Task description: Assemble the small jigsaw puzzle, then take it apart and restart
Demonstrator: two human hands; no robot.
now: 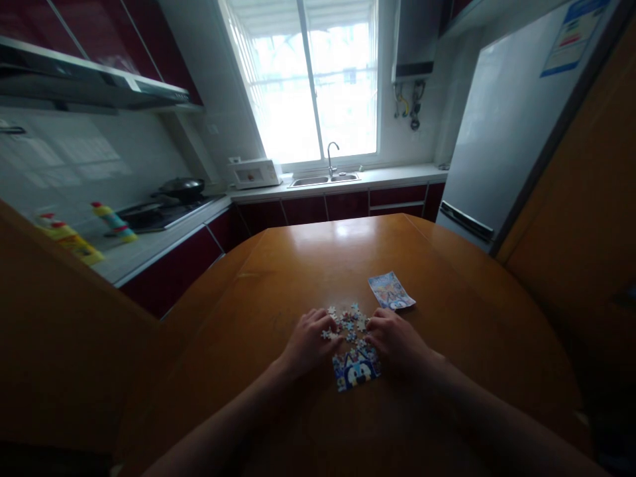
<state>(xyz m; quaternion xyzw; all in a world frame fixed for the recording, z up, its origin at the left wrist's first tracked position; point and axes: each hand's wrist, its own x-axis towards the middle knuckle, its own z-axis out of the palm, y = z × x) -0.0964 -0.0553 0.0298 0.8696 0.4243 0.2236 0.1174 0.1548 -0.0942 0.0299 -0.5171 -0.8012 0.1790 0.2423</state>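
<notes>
A person sits at a round wooden surface (462,371) in a dim kitchen, both bare forearms reaching in from the near edge. Right in front of them lies a small assembled patch of jigsaw (356,372), blue and white, showing a cartoon face. At 12 o'clock from that patch sits a scatter of loose puzzle pieces (348,320), and at 1 o'clock, a little apart, lies a small printed picture card (391,291). The left hand (309,342) rests at 10 o'clock of the patch, fingers spread and lying flat, their tips touching the loose pieces and gripping nothing. The right hand (396,341) sits at 2 o'clock, fingers curled down onto the edge of the scatter; whether they pinch a piece cannot be told. The work looks to be at the sorting stage, both hands feeling through the loose pieces with only a small part joined. A next move would call for singling out one piece, turning it to match an open edge of the patch, and pressing it in lightly so the joined part does not shift. Beyond, a bright window (311,73) stands over a sink (325,177), with a fridge (501,146) at 2 o'clock.
</notes>
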